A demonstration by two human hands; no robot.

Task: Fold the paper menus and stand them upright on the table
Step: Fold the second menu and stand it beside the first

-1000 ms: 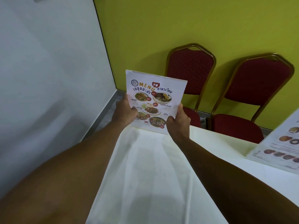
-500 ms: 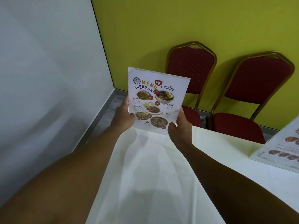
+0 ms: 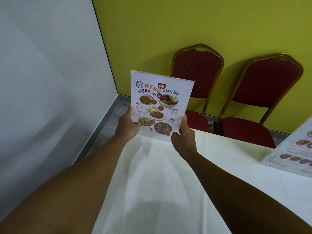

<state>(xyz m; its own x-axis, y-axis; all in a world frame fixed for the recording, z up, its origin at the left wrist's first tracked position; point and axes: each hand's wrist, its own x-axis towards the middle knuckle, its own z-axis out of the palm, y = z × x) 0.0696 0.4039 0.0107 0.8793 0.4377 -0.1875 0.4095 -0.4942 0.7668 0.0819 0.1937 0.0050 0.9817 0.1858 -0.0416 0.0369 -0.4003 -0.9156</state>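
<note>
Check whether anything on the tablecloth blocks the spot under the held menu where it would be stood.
Nothing visible does. The menu is held by the left hand and right hand above bare white tablecloth. A second menu lies far to the right, apart.

Both arms outstretched, left hand [image 3: 127, 126], right hand [image 3: 183, 136] (fingers pinching)
</note>
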